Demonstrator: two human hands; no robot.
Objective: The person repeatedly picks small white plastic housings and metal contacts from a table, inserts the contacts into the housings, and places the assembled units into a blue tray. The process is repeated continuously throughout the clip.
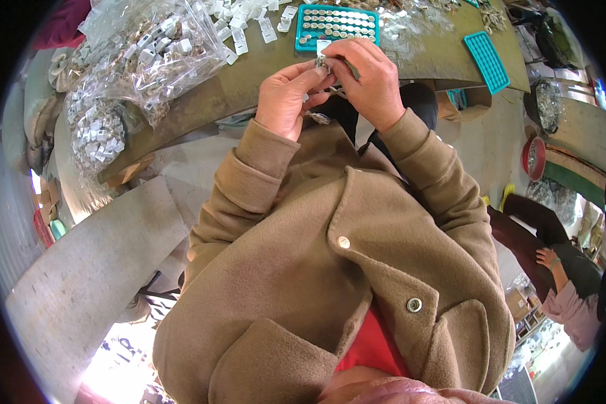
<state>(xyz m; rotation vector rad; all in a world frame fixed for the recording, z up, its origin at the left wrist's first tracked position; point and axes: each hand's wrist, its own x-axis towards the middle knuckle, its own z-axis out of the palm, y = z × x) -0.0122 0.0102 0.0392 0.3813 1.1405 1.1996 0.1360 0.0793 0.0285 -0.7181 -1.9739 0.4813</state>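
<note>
Close together over the table's near edge, my two hands work fingertip to fingertip. My left hand is closed, thumb and forefinger pinching a small white plastic piece with a bit of shiny metal at its lower end. My right hand bends over from the other side, its thumb and fingers closed on the same piece. My fingers hide part of it. Just beyond stands a teal tray with rows of small round silvery parts. Loose white plastic pieces lie to its left.
Clear plastic bags full of white and brownish parts cover the table's left side. A second teal tray lies at the right edge, above an open cardboard box. At the right, another person's hand shows. A bench stands lower left.
</note>
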